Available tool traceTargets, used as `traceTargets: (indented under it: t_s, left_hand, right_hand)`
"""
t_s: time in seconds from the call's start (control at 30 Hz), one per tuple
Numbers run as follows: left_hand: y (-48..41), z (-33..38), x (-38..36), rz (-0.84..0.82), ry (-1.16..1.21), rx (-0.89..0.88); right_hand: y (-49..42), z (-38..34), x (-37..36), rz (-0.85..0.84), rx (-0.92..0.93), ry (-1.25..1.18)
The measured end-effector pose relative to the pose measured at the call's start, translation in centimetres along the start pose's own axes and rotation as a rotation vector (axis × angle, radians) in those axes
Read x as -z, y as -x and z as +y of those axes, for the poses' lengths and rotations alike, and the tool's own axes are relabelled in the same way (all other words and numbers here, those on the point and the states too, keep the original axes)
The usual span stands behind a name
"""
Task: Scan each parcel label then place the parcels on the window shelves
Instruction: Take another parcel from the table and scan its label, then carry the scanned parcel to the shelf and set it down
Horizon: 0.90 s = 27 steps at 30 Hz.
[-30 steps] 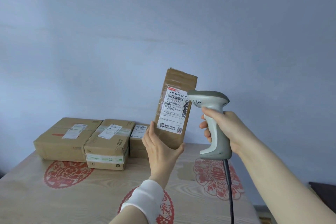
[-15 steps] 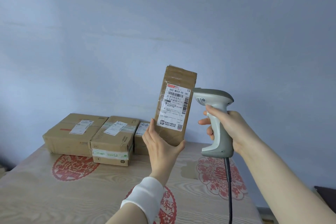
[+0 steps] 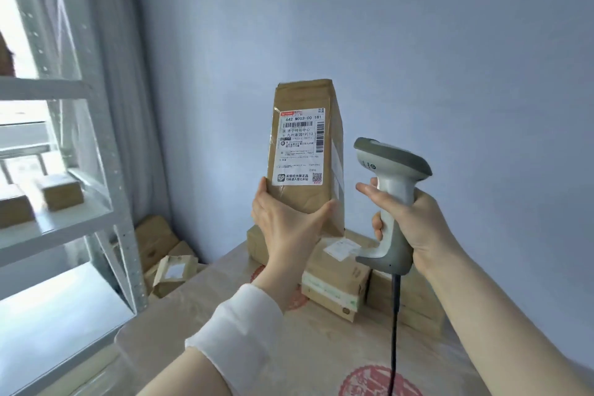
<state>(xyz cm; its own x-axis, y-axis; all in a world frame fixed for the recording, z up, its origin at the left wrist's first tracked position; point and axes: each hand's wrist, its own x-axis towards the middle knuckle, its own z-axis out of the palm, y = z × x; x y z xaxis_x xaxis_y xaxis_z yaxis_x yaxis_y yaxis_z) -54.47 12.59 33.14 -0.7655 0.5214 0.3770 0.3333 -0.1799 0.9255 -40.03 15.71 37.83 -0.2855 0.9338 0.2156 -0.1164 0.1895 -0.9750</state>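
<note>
My left hand (image 3: 286,222) grips the bottom of a tall brown parcel (image 3: 308,151), holding it upright in the air with its white shipping label (image 3: 299,146) facing me. To the right, my right hand (image 3: 408,219) holds a grey and white corded barcode scanner (image 3: 390,199) by its handle, index finger stretched out past the trigger. The scanner head sits just right of the parcel, a little apart from it. White window shelves (image 3: 58,225) stand at the left, with small parcels (image 3: 62,191) on the middle shelf.
More brown parcels (image 3: 337,280) lie on the wooden table (image 3: 289,350) under my hands. Several boxes (image 3: 167,254) are piled on the floor in the corner between shelf and table. A blue wall fills the background.
My view has swung left, bringing the window shelves into sight. The held parcel has turned to face me more squarely, and the scanner now sits lower and further right of it.
</note>
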Motion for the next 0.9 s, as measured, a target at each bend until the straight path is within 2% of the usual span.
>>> traceTargets:
  t_s: [0.17, 0.43, 0.6, 0.73, 0.9]
  left_hand:
    - [-6.1, 2.0, 10.4, 0.167, -0.039, -0.074]
    - [-15.6, 3.2, 27.6, 0.327, -0.143, -0.147]
    - [-20.5, 2.6, 34.5, 0.317, -0.197, -0.228]
    - [-24.7, 2.3, 38.9, 0.3, -0.098, -0.3]
    - [-30.9, 3.3, 43.5, 0.434, -0.143, -0.41]
  right_hand:
    - [-0.5, -1.9, -12.3, -0.154, 0.045, -0.058]
    - [0.1, -4.5, -32.1, -0.386, 0.076, -0.151]
    - [-0.8, -5.9, -41.1, -0.489, 0.088, -0.162]
    - [-2.8, -7.7, -47.0, -0.548, 0.12, -0.222]
    - [-6.1, -10.2, -53.9, -0.624, 0.202, -0.315]
